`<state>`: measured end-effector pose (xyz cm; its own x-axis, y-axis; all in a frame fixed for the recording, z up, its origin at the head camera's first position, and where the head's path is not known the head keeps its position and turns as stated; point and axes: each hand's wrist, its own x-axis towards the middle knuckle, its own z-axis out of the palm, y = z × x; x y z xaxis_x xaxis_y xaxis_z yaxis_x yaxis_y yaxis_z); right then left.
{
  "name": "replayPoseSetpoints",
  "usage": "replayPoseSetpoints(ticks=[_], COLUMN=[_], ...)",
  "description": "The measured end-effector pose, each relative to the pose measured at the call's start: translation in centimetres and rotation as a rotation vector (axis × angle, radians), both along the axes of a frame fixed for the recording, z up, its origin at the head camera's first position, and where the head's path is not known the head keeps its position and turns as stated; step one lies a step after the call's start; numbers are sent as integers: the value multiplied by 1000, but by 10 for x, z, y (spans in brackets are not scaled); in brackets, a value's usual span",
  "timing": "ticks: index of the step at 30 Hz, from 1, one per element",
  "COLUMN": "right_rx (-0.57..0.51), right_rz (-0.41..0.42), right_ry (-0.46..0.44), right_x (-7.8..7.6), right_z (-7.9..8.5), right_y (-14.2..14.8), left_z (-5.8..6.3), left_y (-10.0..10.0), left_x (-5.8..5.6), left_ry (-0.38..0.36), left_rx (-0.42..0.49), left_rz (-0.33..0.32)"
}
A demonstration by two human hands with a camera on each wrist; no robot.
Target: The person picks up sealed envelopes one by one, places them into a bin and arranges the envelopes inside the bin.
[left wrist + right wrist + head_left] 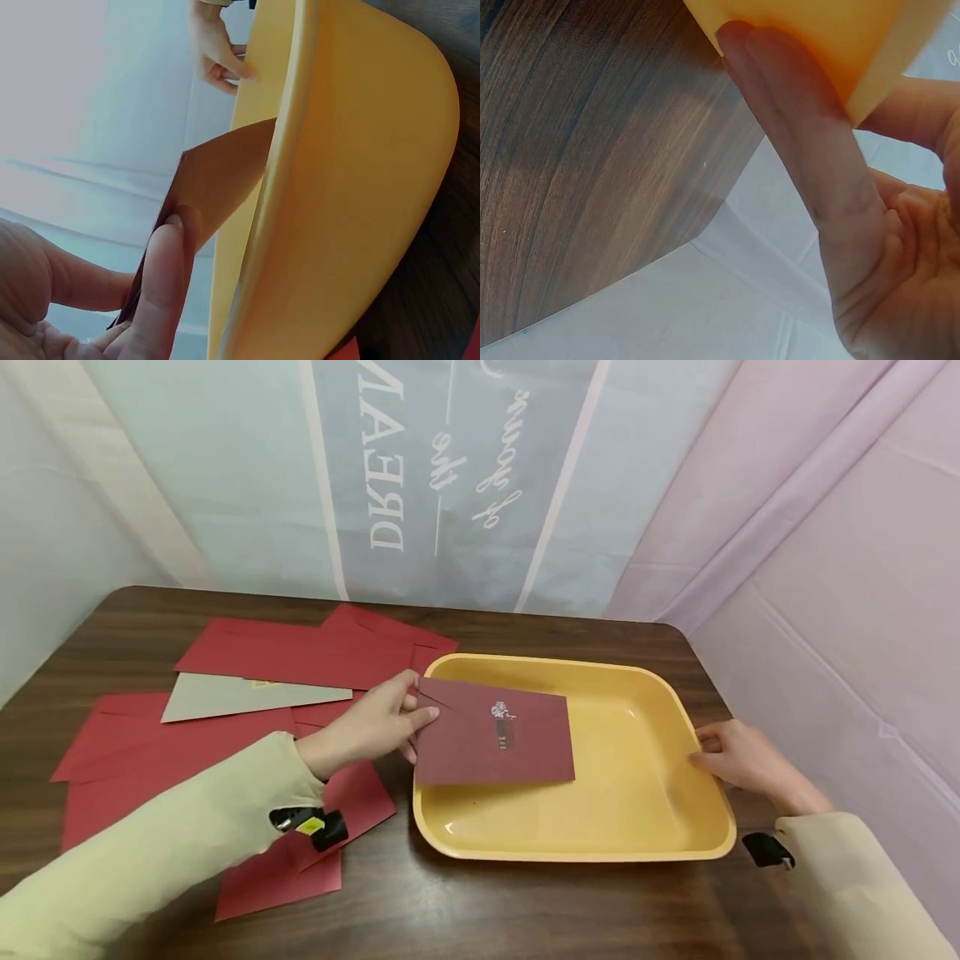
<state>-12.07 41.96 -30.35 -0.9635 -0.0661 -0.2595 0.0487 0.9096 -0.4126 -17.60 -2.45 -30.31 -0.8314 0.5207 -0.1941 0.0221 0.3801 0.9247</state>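
"Maroon envelope [495,732], centre of the head view. Held?"

"Yes. Left hand [375,724] pinches its left edge, thumb on the printed face, fingers behind. Envelope sits over the left part of a yellow tray [637,781]. Whether its far end touches the tray floor, cannot tell."

"Markings?"

"Pale emblem with small print below it, mid-face."

"Right hand [750,766], right of frame?"

"Grips the tray's right rim, digits on both sides of the wall. Right wrist view: two fingers pressed together against the yellow."

"And the left side?"

"Red envelopes [285,652], overlapping, spread from upper left to lower left on a dark wood table [510,906]. One grey envelope [217,697] among them, partly covered."

"Behind?"

"Hanging cloth [637,468], reversed lettering, top of frame."
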Motion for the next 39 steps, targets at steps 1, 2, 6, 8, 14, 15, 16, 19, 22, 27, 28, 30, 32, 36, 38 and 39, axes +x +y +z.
replayPoseSetpoints(ticks=[1,2,6,8,14,15,16,19,22,27,28,30,32,36,38,39], right_rx=[-5,-11,-35,-33,-24,-25,-26,-23,-18,-15,-16,-18,-14,-16,-22,-26], right_rz=[0,0,-6,-8,-15,-13,-13,-13,-15,-21,-22,-23,-21,-20,-21,-23], right_ry=[0,-1,-11,-10,-15,-18,-19,-20,-18,-20,-20,-19,-15,-15,-16,-17], right_x=[-1,-2,-3,-3,-2,-2,-2,-2,-1,0,0,0,1,1,1,2], right_z=[0,0,0,0,1,1,1,1,1,2,2,2,2,1,1,1], right_y=[0,0,0,-1,0,0,0,-1,-1,-3,-3,-3,-3,-2,-1,-1], left_z=[0,-1,-2,-1,1,1,1,1,1,3,4,5,6,6,5,5], left_y=[1,2,8,13,28,29,31,36,40,47,48,49,51,56,57,58], left_x=[0,-1,-3,-3,-5,-5,-6,-6,-5,-4,-4,-5,-6,-9,-10,-11], left_ry=[-1,-2,-1,-6,-69,-81,-92,-96,-72,-25,-18,-7,13,65,83,83], left_rx=[-3,-8,-25,-30,-17,-13,-9,-34,-85,-183,-191,-198,-213,-310,-359,-377], left_rz=[-8,-15,-35,-33,-10,-7,-2,8,15,23,22,13,-1,-36,-56,-67])
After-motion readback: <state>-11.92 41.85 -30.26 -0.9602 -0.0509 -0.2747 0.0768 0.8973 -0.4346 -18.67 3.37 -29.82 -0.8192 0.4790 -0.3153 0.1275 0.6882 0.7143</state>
